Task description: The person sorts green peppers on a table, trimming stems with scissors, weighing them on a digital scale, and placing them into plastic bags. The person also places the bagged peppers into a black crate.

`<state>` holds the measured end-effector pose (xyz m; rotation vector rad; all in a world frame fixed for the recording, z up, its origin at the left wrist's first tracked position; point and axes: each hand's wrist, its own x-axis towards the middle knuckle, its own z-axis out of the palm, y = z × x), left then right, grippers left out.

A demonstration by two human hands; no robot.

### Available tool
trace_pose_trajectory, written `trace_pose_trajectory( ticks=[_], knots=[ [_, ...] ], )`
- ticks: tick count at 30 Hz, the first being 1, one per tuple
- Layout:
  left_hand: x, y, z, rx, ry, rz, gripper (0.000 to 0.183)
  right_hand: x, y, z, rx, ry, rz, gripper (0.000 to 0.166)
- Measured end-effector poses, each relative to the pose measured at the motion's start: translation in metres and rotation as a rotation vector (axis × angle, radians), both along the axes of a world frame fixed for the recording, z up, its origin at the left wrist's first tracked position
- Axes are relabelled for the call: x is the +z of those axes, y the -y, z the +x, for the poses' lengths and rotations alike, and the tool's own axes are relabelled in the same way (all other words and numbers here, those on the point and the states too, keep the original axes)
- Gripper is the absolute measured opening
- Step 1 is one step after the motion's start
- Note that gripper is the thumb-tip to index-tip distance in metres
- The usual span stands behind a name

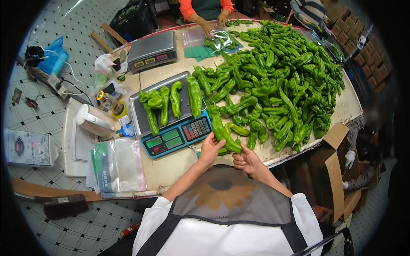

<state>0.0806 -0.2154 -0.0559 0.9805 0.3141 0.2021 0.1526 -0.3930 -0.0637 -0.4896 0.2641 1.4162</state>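
Between both hands I hold a long green pepper (220,128), slightly curved, at the table's near edge. My left hand (210,149) supports it from the left side. My right hand (245,159) pinches its near end by the stem. Just left of the hands is a blue digital scale (176,132) with lit green displays. Several green peppers (175,100) lie on its dark weighing pan, one large pepper (194,96) along the pan's right side. A big heap of green peppers (272,76) spreads to the right and beyond.
A second scale (152,51) stands behind. Across the table, a gloved person (206,27) handles bagged peppers (221,41). Plastic bags (123,164), an electric kettle (94,120) and bottles (112,104) are at left. Cardboard boxes (334,185) and another person's gloved hand (349,159) are at right.
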Motion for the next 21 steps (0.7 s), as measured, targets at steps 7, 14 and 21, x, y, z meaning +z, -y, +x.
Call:
trace_pose_trajectory(
  ticks=[7,14,21],
  knots=[
    [0.019,-0.02,0.001,0.134,0.097,0.202,0.054,-0.008,0.005,-0.001,-0.032,0.089,-0.115,0.04],
    [0.074,-0.1,0.026,0.45,-0.056,1.228,0.061,-0.021,-0.008,0.0,-0.036,0.046,-0.119,0.035],
    [0.053,-0.151,0.079,0.367,-0.488,1.796,0.05,-0.005,-0.023,0.006,-0.003,0.104,-0.167,0.035]
  ],
)
